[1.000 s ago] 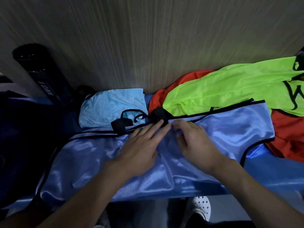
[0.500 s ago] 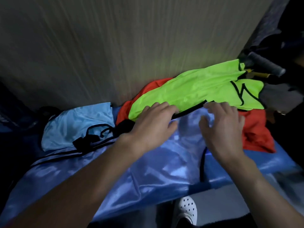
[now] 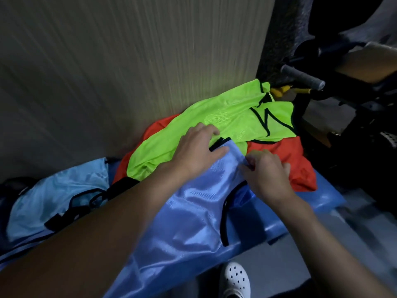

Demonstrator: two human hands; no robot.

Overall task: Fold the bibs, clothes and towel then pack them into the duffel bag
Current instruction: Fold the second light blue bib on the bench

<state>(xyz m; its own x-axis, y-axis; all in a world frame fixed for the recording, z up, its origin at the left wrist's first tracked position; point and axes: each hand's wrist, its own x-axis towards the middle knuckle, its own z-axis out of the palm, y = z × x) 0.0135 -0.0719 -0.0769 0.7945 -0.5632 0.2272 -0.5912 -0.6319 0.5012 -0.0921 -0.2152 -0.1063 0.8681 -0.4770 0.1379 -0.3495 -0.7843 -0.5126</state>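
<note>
A shiny blue bib (image 3: 189, 214) with black trim lies spread across the blue bench (image 3: 322, 201). My left hand (image 3: 197, 151) grips its far right corner at the black edge, thumb on top. My right hand (image 3: 266, 173) pinches the bib's right edge just beside it. A neon green bib (image 3: 225, 121) lies behind, on top of an orange garment (image 3: 296, 162). A light blue bib (image 3: 58, 194) sits at the left against the wall. The duffel bag is not in view.
A ribbed wall panel (image 3: 129, 72) rises directly behind the bench. Dark gym equipment with a grey padded handle (image 3: 303, 75) stands at the right. A white perforated shoe (image 3: 236, 278) shows on the floor below the bench edge.
Both hands slid right along the blue bib's top edge to its far right corner and closed on it. The view swung right as well.
</note>
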